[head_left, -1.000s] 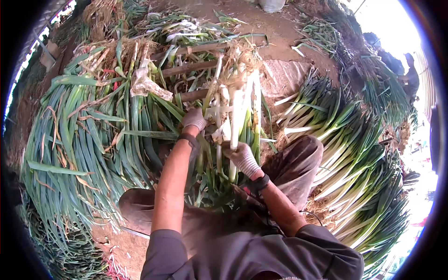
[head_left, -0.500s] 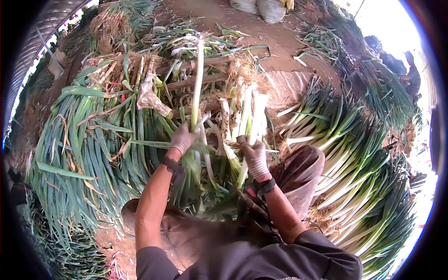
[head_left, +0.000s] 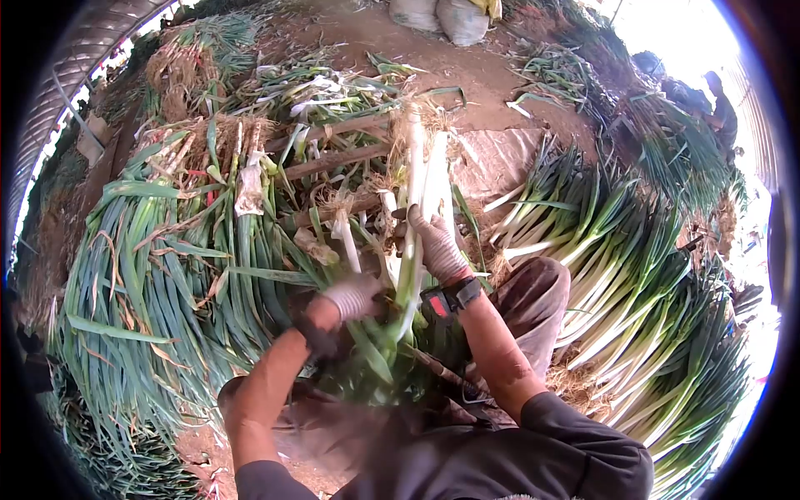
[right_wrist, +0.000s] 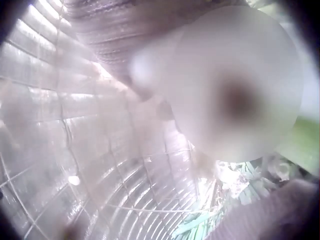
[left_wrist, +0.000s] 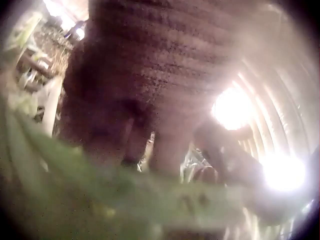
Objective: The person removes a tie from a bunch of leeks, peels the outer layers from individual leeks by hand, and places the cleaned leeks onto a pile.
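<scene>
My right hand (head_left: 437, 246), in a striped knit glove, grips a leek (head_left: 415, 167) by its white shank, roots up and green leaves toward my lap. A second thick white leek (head_left: 437, 179) stands just behind it. In the right wrist view a pale, round blurred shape fills the middle beside the glove. My left hand (head_left: 354, 297), gloved and motion-blurred, is low and left of that leek, by blurred green leaves (head_left: 372, 354). A leek with roots (head_left: 348, 242) lies just beyond it. In the left wrist view a green leaf (left_wrist: 150, 200) crosses before the fingers; I cannot tell whether they hold it.
Green leeks (head_left: 158, 267) are heaped on the left. Cleaned leeks (head_left: 617, 308) lie in a long row on the right, beside my knee. Wooden bars (head_left: 337, 158) lie ahead among trimmings. Farther off are white sacks (head_left: 462, 21) and a pale sheet (head_left: 500, 162) on the ground.
My left hand held a leek upright half a second ago; it has since dropped toward my lap, away from that upright stalk. The right hand has moved slightly up and left, still gripping a leek.
</scene>
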{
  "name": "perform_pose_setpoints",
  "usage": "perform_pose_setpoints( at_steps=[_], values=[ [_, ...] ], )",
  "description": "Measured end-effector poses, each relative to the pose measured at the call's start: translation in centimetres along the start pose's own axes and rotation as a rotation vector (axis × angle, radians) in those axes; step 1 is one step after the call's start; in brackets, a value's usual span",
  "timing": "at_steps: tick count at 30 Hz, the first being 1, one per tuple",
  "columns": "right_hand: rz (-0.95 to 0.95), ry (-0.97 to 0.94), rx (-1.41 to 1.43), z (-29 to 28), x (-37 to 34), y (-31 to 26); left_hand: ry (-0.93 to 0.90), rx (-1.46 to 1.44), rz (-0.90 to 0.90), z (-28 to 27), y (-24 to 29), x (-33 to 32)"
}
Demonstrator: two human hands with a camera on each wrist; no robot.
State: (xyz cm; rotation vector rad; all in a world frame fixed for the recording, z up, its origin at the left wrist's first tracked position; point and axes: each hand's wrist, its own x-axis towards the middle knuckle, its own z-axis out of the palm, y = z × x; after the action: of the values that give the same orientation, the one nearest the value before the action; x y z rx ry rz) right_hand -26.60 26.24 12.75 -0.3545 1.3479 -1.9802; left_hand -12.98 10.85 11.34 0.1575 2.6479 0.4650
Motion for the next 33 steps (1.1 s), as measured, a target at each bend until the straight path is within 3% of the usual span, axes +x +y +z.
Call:
perform_pose_setpoints(
  at_steps=[1,2,3,4,5,6,7,8,10,14,19,22,23,25,27,30,32,33],
  values=[
    [0.026,-0.074,0.077,-0.6,0.1,0.3,-0.183,0.145,-0.129,-2.6,-0.1,0.3],
    [0.033,-0.149,0.097,-0.9,-0.2,0.3,-0.084,0.226,-0.205,-5.4,-0.1,-0.4],
    [0.040,-0.226,0.116,-1.0,-0.5,0.3,0.138,0.131,-0.315,-5.3,-2.9,1.4],
    [0.047,-0.303,0.136,-1.0,-0.9,0.3,0.243,-0.035,-0.395,-8.9,-2.1,0.8],
    [0.068,-0.350,0.170,-1.0,-1.4,0.4,0.289,-0.245,-0.345,-11.8,-1.4,0.0],
    [0.082,-0.353,0.167,-0.7,-1.7,0.4,0.490,-0.437,-0.161,-12.2,-1.7,0.4],
    [0.091,-0.407,0.180,-0.8,-1.8,0.6,0.559,-0.634,0.048,-12.0,-2.6,2.2],
    [0.101,-0.461,0.196,-0.8,-2.1,0.5,0.482,-1.008,0.131,-13.1,-0.9,1.5],
    [0.122,-0.519,0.197,-1.2,-1.8,0.8,0.301,-1.096,0.229,-13.1,-1.0,2.5],
    [0.150,-0.603,0.154,-2.2,-2.1,1.1,0.341,-1.354,0.453,-9.2,-2.3,5.4],
    [0.149,-0.707,0.175,-2.7,-1.9,1.7,0.023,-1.516,0.308,-8.8,-3.7,6.2],
    [0.183,-0.708,0.185,-3.6,-1.4,2.2,0.903,0.160,0.234,-10.0,-4.1,4.8],
    [0.178,-0.689,0.134,-4.1,-1.3,2.7,0.572,-0.085,-0.242,-13.8,-3.0,3.7],
    [0.197,-0.650,0.090,-4.2,-1.5,2.4,1.133,-0.142,-0.145,-17.7,-2.9,1.4],
    [0.226,-0.578,0.108,-4.2,-2.0,2.3,1.228,-0.467,-0.397,-21.8,-2.0,-1.0],
    [0.202,-0.527,0.141,-4.5,-2.0,1.8,1.262,-0.799,-0.258,-26.0,-9.0,-2.2],
    [0.207,-0.510,0.110,-4.5,-1.9,1.7,1.147,-0.563,-0.242,-24.7,-6.0,-0.7],
    [0.215,-0.507,0.095,-4.3,-1.8,1.9,0.885,-0.248,-0.255,-22.5,-9.0,1.8]
  ],
)
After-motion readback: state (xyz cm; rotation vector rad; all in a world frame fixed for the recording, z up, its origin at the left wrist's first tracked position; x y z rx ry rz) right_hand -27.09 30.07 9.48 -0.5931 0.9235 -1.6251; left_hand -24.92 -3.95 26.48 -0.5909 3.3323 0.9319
